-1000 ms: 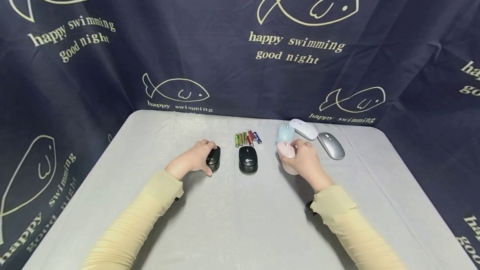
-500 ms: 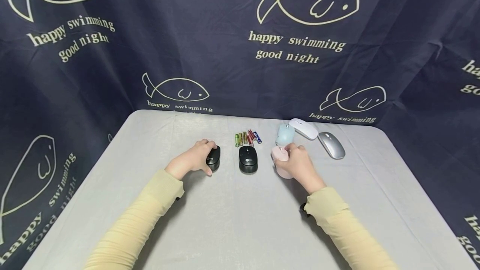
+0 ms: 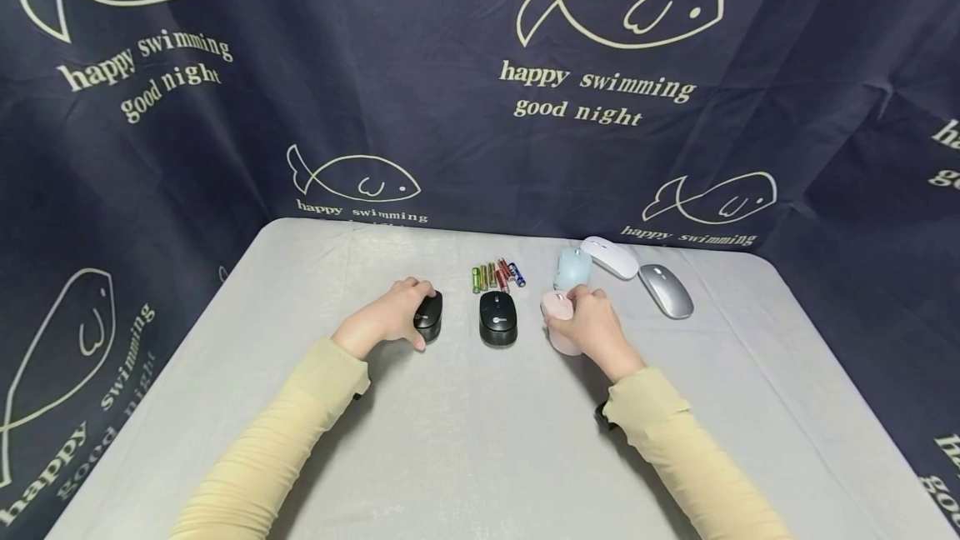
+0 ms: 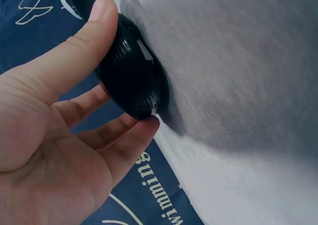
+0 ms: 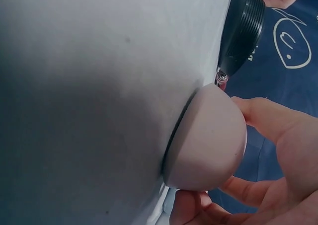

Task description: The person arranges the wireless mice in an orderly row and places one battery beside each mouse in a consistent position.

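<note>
My left hand (image 3: 390,312) grips a black mouse (image 3: 430,319) on the table, thumb on its near side and fingers at its far end in the left wrist view. A second black mouse (image 3: 498,319) sits to its right, between my two hands. My right hand (image 3: 597,325) holds a pink mouse (image 3: 557,307) by its sides, down at the tabletop. In the right wrist view the pink mouse (image 5: 208,138) stands between thumb and fingers, a thin dark line under its edge.
Several batteries (image 3: 492,275), green, gold, red and blue, lie behind the middle black mouse. A light blue mouse (image 3: 573,268), a white mouse (image 3: 611,258) and a silver mouse (image 3: 666,291) lie at the back right. Dark fish-print cloth (image 3: 480,90) hangs behind the table.
My right hand has moved the pink mouse left and slightly nearer, away from the light blue mouse. My left hand has stayed on its black mouse.
</note>
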Motion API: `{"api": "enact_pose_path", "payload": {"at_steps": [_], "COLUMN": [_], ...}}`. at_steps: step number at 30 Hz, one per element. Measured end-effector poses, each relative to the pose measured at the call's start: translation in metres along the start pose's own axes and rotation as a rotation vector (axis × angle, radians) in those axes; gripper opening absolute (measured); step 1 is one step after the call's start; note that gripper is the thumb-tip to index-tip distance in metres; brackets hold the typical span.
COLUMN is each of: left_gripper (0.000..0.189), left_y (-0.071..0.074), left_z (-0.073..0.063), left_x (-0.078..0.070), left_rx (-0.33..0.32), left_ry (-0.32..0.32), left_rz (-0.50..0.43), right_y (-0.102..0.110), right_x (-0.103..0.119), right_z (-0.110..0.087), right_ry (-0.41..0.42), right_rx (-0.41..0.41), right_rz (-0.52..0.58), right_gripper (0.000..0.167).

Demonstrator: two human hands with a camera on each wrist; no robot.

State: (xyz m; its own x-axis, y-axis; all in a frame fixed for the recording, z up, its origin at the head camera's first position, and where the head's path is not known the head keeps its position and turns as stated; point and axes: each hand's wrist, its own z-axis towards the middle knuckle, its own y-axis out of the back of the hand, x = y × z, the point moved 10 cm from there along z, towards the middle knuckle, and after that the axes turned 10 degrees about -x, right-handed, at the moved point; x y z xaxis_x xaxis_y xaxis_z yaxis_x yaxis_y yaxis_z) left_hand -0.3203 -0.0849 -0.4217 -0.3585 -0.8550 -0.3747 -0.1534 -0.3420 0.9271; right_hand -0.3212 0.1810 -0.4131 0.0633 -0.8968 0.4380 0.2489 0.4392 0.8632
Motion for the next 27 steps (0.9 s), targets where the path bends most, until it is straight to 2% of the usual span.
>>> {"api": "enact_pose_path", "payload": {"at_steps": [12,27], "left_gripper": [0.083,0.081], "left_y": [-0.0017,-0.0019], "left_z": [0.0002,0.0002], "left_x": [0.0022,0.0002], "left_rx": [0.006,0.012], "left_ry": [0.013,-0.002], "left_rz": [-0.009,0.013], "right_y": [-0.0058,-0.0065], "right_x": [-0.0021,-0.0016], "right_z": [0.0021,0.0017], "right_ry": [-0.016,-0.037], "right_rx": [0.000,0.023], "right_rz": [-0.010,-0.026], "right_gripper": [0.056,0.058]}}
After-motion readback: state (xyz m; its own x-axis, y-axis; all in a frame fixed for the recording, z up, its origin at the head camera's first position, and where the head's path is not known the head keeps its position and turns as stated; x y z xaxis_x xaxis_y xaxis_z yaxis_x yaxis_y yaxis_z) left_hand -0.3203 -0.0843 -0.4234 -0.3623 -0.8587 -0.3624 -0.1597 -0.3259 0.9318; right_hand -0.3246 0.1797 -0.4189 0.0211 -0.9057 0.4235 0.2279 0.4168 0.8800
